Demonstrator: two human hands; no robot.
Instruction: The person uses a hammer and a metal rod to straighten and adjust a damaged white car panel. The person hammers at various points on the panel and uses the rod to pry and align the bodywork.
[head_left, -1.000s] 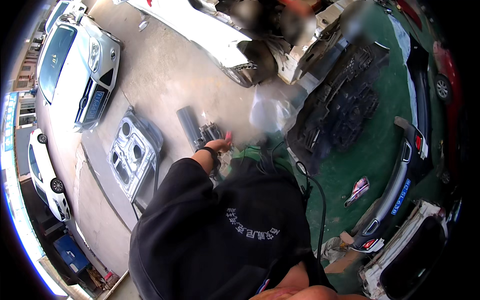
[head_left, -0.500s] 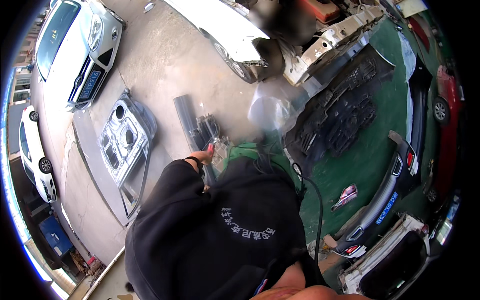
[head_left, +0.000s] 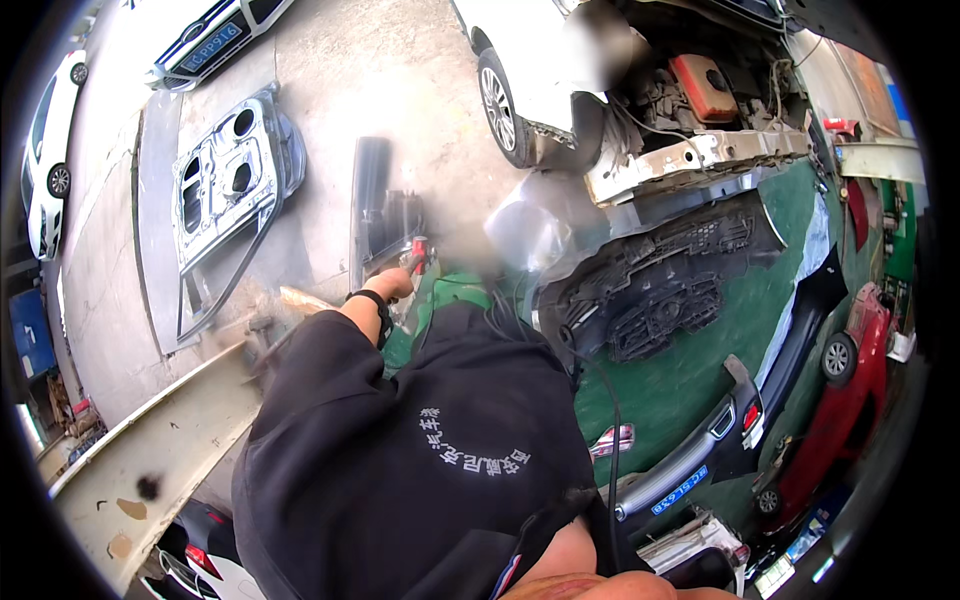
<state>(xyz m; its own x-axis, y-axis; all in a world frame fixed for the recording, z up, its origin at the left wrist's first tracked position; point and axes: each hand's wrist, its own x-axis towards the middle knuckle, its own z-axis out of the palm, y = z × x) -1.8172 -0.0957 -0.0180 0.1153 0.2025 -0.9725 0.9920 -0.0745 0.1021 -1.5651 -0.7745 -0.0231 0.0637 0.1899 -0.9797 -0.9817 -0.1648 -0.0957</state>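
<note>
My left hand [head_left: 392,286], with a dark band at the wrist, reaches forward from a black sleeve. Its fingers are closed on a small red-ended tool [head_left: 419,250], whose exact kind I cannot make out. Just beyond it lie a long dark panel [head_left: 371,165] and a dark part [head_left: 403,212] beside it, partly blurred by a pale haze. A green patch [head_left: 460,291] shows to the right of the hand, in front of my black sweatshirt [head_left: 420,480]. A black hose [head_left: 612,425] runs down past my right side. My right hand does not show.
A bare metal car door [head_left: 235,175] lies on concrete at left. At right, on green flooring, are a black plastic bumper part [head_left: 660,285] and a grey bumper [head_left: 680,485]. A white car [head_left: 535,75] with exposed engine bay stands ahead. A cream beam [head_left: 160,450] crosses the lower left.
The view has shifted, so the door, cars and floor parts sit elsewhere. The cream beam now shows far more. My left hand appears higher in the picture, the red tool end more visible.
</note>
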